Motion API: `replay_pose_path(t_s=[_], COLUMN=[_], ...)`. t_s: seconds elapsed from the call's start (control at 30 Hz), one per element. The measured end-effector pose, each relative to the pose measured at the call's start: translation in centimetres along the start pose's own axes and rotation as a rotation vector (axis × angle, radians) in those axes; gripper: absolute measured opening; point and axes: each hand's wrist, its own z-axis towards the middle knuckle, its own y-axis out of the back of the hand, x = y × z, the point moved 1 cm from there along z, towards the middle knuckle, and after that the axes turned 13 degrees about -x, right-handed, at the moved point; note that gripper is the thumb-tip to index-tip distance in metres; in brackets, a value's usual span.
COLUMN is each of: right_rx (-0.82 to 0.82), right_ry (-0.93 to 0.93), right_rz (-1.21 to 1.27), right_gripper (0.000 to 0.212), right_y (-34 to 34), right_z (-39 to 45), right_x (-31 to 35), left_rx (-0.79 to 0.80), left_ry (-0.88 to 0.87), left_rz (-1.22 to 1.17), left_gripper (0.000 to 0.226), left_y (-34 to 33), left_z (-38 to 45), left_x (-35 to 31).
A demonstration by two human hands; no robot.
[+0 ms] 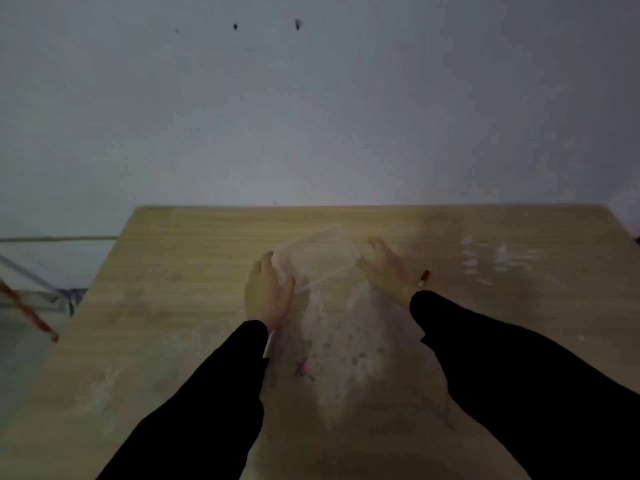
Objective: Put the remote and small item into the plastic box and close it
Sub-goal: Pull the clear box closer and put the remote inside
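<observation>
A clear plastic box (317, 259) sits on the wooden table (194, 271), between my two hands. My left hand (268, 291) grips its near left end and my right hand (381, 259) holds its far right end. A small dark item with a pale tip (423, 278) lies on the table just right of my right wrist. A white remote (346, 341) with rows of small buttons lies blurred on the table between my black sleeves. The view is dim and blurred, so I cannot tell what is inside the box or whether a lid is on it.
A small pink and dark mark or scrap (304, 368) lies on the near left part of the remote. Pale smudges (495, 261) show on the table at the right. Left of the table stand a glass-like frame (31, 282) and a red stick (27, 313). A grey wall rises behind.
</observation>
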Motion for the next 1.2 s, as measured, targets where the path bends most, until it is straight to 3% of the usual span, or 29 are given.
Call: replay_pose_path(t_s=[0.07, 0.17, 0.33, 0.47, 0.57, 0.63, 0.7, 0.77, 0.87, 0.9, 0.97, 1.07, 1.2], right_rx=[-0.028, -0.026, -0.008, -0.028, -0.002, -0.015, -0.035, -0.003, -0.063, -0.124, -0.075, -0.087, -0.151], right_ry=[-0.144, -0.201, -0.176, -0.153, -0.127, -0.057, -0.015, -0.011, -0.166, -0.165, -0.123, -0.082, -0.131], right_rz=[0.026, 0.045, 0.063, 0.031, -0.098, -0.177, -0.211, -0.192, -0.023, -0.03, -0.034, -0.046, -0.026], right_gripper=[0.052, 0.047, 0.009, 0.029, 0.013, 0.057, 0.075, 0.074, 0.041, 0.044, 0.038, 0.057, 0.046], right_y=[-1.0, -2.7, -3.7, -3.2, -2.6, -2.4, -2.1, -1.9, -1.2, -1.1, -0.8, -0.1, -0.2], right_z=[1.0, 2.4, 2.6, 0.9, -1.2, -3.2, -5.3, -7.5, -10.6, -11.7, -14.0, -17.5, -20.3], right_x=[-0.6, -1.4, -1.6, -1.8, -2.1, -2.5, -3.1, -4.1, -4.8, -4.9, -5.4, -6.2, -7.8], left_rx=[-0.003, -0.004, -0.039, -0.018, 0.043, 0.071, 0.091, 0.12, 0.178, 0.198, 0.221, 0.196, 0.183], left_ry=[0.122, 0.252, 0.269, 0.141, 0.106, 0.06, 0.044, 0.052, 0.066, 0.08, 0.096, 0.03, -0.003], left_rz=[-0.072, -0.112, -0.12, -0.112, -0.097, -0.074, -0.044, -0.044, -0.055, -0.065, -0.07, -0.085, -0.164], left_gripper=[0.063, 0.069, 0.049, 0.038, 0.035, 0.035, 0.041, 0.046, 0.048, 0.049, 0.05, 0.042, 0.037], left_y=[-1.2, -2.8, -4.0, -4.1, -3.7, -3.5, -3.3, -3.0, -2.3, -1.9, -1.2, -0.3, 0.3], left_z=[0.5, 1.0, 1.7, 1.3, 0.2, -1.3, -2.9, -4.5, -7.2, -8.3, -10.3, -12.7, -15.6], left_x=[0.7, 1.9, 2.9, 2.4, 2.1, 1.8, 1.5, 1.3, 1.4, 1.4, 1.7, 1.9, 2.0])
